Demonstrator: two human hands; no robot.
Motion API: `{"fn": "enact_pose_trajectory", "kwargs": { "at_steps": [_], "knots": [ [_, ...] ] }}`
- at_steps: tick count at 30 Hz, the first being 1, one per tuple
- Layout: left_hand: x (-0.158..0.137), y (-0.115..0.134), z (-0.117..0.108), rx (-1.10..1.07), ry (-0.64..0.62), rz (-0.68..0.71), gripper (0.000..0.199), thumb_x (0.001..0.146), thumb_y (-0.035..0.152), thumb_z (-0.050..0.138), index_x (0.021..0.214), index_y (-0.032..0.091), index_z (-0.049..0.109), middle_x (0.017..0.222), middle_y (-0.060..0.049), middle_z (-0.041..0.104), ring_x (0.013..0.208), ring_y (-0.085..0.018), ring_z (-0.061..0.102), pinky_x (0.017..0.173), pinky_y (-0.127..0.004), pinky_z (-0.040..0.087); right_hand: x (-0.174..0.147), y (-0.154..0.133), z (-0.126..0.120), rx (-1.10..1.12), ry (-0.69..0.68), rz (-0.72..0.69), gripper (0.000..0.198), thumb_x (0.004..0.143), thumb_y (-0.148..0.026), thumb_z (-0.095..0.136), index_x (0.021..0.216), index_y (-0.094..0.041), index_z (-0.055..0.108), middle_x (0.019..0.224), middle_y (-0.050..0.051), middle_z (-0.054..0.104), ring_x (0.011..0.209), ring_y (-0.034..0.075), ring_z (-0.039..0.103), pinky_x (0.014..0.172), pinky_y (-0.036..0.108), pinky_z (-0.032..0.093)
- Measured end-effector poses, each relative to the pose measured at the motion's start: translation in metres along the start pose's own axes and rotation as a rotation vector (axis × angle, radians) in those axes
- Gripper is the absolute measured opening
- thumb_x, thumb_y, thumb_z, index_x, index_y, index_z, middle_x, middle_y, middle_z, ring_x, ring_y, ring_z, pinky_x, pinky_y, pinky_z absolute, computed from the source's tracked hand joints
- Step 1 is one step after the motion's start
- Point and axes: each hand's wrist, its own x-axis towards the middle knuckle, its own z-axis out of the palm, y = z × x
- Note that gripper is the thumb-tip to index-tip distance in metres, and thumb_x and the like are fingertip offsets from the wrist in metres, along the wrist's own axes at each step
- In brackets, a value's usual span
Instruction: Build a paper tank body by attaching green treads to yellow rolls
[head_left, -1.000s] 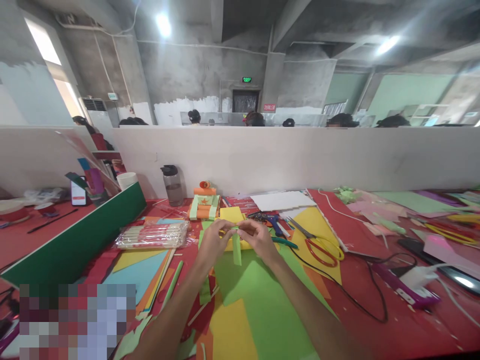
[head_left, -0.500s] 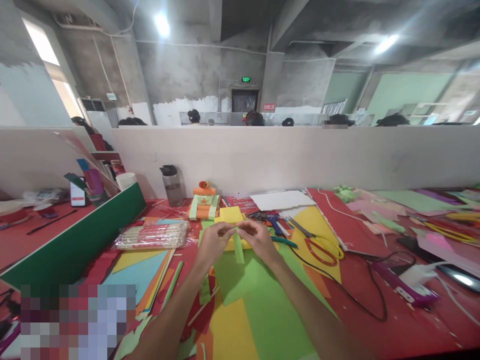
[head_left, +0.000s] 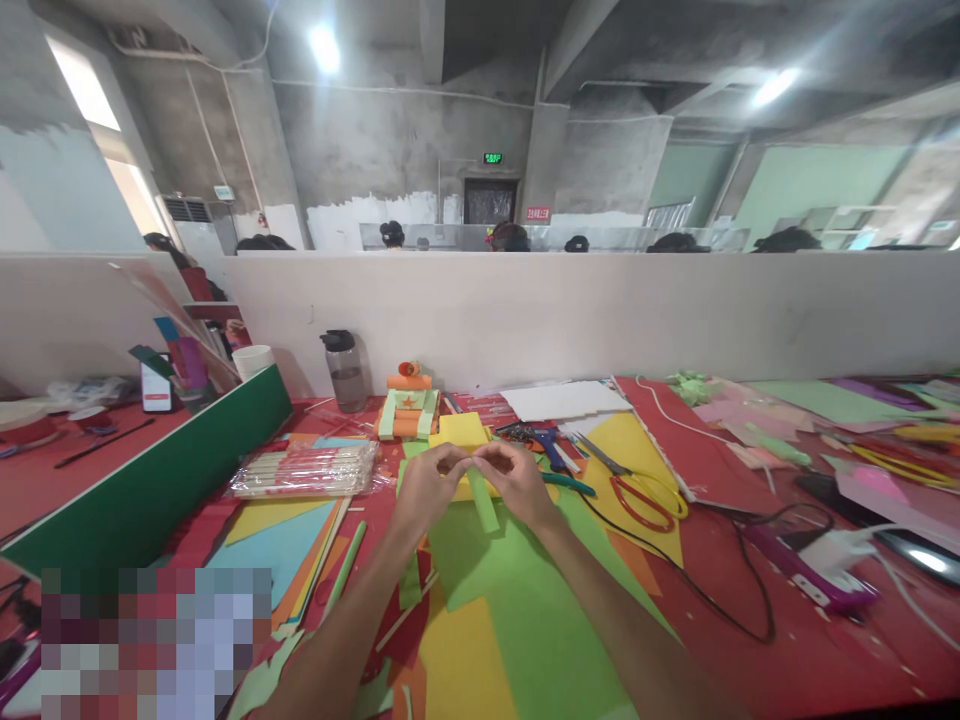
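A narrow green paper strip hangs down from the fingertips of both my hands. My left hand pinches its upper end from the left, thumb and forefinger together. From the right, my right hand pinches at the same spot, and the fingertips of the two hands meet. Just behind them is a yellow paper piece, partly covered by my hands. Below lies a large sheet of green paper, with yellow paper by its lower left edge.
Scissors with red and yellow handles lie to the right, near a blue glue gun and a black cable. An orange and green paper model stands behind, beside a water bottle. Wrapped sticks and a green divider are left.
The green strip's lower end has swung slightly to the right and down. Both hands keep almost the same place, still pinching at the strip's top.
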Motion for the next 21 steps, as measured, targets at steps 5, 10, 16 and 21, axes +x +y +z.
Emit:
{"fn": "enact_pose_trajectory", "kwargs": {
  "at_steps": [5, 10, 16, 21],
  "knots": [
    [-0.0017, 0.0018, 0.0002, 0.104, -0.014, 0.093, 0.017, 0.086, 0.028, 0.053, 0.082, 0.019, 0.066, 0.075, -0.002, 0.067, 0.067, -0.014, 0.057, 0.061, -0.023, 0.041, -0.0009, 0.0018, 0.0015, -0.058, -0.008, -0.028, 0.016, 0.082, -0.034, 0.062, 0.08, -0.019, 0.063, 0.077, 0.003, 0.065, 0.073, 0.018, 0.061, 0.071, 0.029, 0.05],
    [-0.0012, 0.001, 0.0017, 0.105, -0.012, 0.094, 0.018, 0.087, 0.031, 0.052, 0.083, 0.018, 0.064, 0.076, -0.003, 0.065, 0.068, -0.015, 0.056, 0.063, -0.024, 0.042, 0.0004, -0.0001, -0.0036, -0.036, -0.055, -0.028, 0.016, 0.083, -0.033, 0.061, 0.087, -0.018, 0.064, 0.083, 0.004, 0.065, 0.077, 0.018, 0.061, 0.073, 0.03, 0.05],
    [0.0006, -0.0007, 0.0017, 0.082, 0.004, 0.109, 0.02, 0.089, 0.032, 0.05, 0.088, 0.019, 0.065, 0.082, -0.003, 0.066, 0.072, -0.015, 0.059, 0.067, -0.025, 0.046, 0.0014, -0.0035, -0.0051, 0.022, -0.106, 0.019, 0.019, 0.081, -0.028, 0.062, 0.096, -0.018, 0.064, 0.089, 0.004, 0.066, 0.082, 0.018, 0.064, 0.074, 0.03, 0.051],
    [0.0002, 0.0011, 0.0022, 0.051, -0.015, 0.126, 0.017, 0.087, 0.031, 0.053, 0.09, 0.02, 0.066, 0.088, -0.004, 0.067, 0.077, -0.015, 0.062, 0.071, -0.026, 0.049, 0.0021, -0.0005, -0.0039, 0.06, -0.026, 0.022, 0.012, 0.079, -0.025, 0.063, 0.087, -0.017, 0.064, 0.082, 0.003, 0.067, 0.077, 0.018, 0.063, 0.072, 0.029, 0.05]
  ]
}}
